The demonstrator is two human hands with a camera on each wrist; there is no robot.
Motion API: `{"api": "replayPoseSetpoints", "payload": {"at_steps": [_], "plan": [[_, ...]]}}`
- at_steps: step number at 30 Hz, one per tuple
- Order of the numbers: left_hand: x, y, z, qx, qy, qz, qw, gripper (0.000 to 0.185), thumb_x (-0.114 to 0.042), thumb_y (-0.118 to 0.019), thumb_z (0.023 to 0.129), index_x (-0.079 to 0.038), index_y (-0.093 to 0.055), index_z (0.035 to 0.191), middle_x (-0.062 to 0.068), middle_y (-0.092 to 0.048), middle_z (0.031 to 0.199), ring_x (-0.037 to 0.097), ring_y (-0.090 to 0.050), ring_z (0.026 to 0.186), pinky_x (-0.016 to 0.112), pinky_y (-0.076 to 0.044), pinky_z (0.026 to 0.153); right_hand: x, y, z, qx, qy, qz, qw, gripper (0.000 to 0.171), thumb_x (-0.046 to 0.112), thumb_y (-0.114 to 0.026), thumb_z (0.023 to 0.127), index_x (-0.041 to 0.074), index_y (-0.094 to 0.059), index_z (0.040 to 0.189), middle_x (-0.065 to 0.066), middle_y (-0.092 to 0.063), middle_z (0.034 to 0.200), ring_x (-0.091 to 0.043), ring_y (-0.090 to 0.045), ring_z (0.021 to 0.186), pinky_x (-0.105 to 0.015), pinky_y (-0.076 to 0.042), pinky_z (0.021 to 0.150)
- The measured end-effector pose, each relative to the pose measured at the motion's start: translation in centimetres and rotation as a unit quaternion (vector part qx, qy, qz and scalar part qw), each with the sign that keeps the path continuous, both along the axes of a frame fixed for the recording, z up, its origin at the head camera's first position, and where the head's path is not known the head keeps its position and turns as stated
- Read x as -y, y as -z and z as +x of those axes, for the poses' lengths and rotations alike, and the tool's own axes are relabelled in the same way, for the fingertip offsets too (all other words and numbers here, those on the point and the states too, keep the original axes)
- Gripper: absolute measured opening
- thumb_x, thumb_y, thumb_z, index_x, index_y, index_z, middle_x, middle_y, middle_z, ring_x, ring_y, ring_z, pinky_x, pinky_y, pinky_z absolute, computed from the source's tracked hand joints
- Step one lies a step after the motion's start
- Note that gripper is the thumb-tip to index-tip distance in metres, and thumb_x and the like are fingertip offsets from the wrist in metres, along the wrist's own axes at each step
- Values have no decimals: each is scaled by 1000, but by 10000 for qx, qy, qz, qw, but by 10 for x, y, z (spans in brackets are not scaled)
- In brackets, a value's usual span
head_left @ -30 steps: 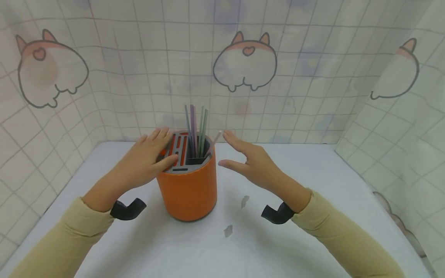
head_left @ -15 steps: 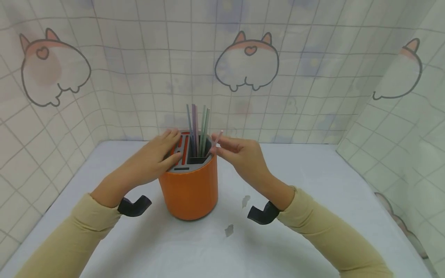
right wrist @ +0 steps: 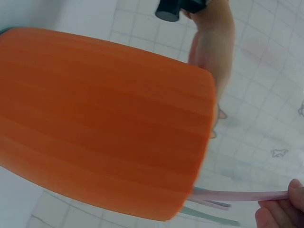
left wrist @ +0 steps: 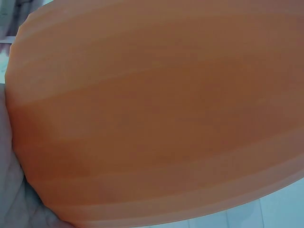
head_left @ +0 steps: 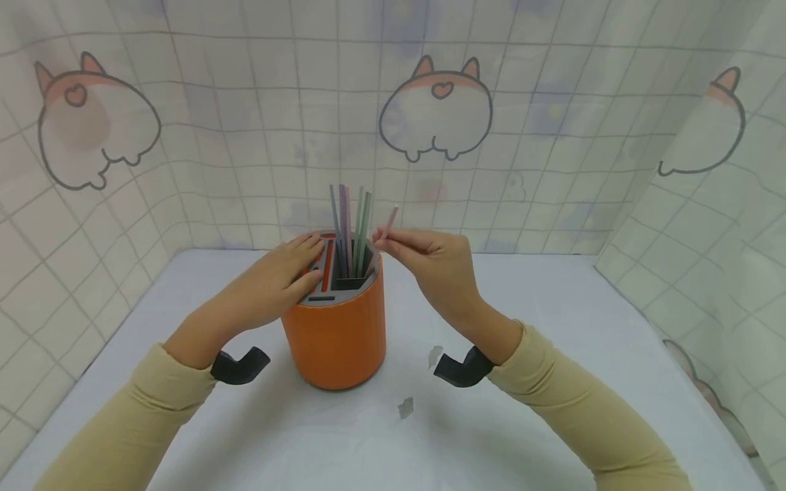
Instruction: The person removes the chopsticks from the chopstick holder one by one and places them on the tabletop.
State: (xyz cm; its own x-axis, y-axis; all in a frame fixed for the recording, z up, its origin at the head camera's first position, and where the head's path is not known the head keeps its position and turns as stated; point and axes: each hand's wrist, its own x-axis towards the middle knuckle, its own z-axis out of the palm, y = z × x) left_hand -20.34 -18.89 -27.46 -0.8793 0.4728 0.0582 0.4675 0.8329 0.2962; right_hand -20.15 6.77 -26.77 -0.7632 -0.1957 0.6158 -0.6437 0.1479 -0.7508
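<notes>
Head view shows our left hand (head_left: pixel 273 283) lying flat with straight fingers on the grey slotted top of the orange holder (head_left: pixel 334 341), which stands on the white table (head_left: pixel 552 382). Grey, purple and green straws (head_left: pixel 350 225) stand inside. Our right hand (head_left: pixel 439 266) pinches the pink straw (head_left: pixel 382 237), leaning at the holder's right rim.
</notes>
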Motion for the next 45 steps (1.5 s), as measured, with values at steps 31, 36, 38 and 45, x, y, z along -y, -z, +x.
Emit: {"api": "replayPoseSetpoints", "payload": {"at_steps": [31, 36, 38, 45], "plan": [[1, 3, -2, 30, -93, 148, 9998, 60, -35, -35, 108, -6, -22, 158, 13, -18, 167, 34, -8, 156, 57, -9, 126, -63, -81, -2, -751, -182, -3073, 9485, 18, -12, -74, 80, -17, -72, 97, -17, -77, 82, -26, -77, 79, -34, -61, 73], [2, 4, -1, 14, -103, 175, 9998, 60, -35, -35, 108, -6, -22, 158, 13, -17, 167, 34, -9, 156, 57, -10, 126, -73, -61, -20, -225, -3, -2795, 9599, 21, -5, -76, 81, -14, -73, 101, -13, -78, 85, -23, -77, 81, -31, -61, 75], [2, 4, -1, 20, -110, 184, 9998, 60, -35, -35, 108, -6, -22, 158, 12, -17, 167, 34, -9, 156, 57, -10, 126, -75, -50, -27, -15, 123, -2582, 9660, 22, -1, -76, 83, -12, -74, 102, -10, -78, 85, -21, -77, 82, -30, -61, 76], [1, 5, -1, 21, -85, 200, 9998, 59, -36, -35, 108, -7, -23, 158, 11, -17, 167, 34, -9, 156, 56, -10, 126, -78, -1, -51, 1168, 363, -1473, 9815, 31, 10, -74, 88, -10, -72, 110, 5, -78, 83, -9, -76, 81, -24, -60, 77]]}}
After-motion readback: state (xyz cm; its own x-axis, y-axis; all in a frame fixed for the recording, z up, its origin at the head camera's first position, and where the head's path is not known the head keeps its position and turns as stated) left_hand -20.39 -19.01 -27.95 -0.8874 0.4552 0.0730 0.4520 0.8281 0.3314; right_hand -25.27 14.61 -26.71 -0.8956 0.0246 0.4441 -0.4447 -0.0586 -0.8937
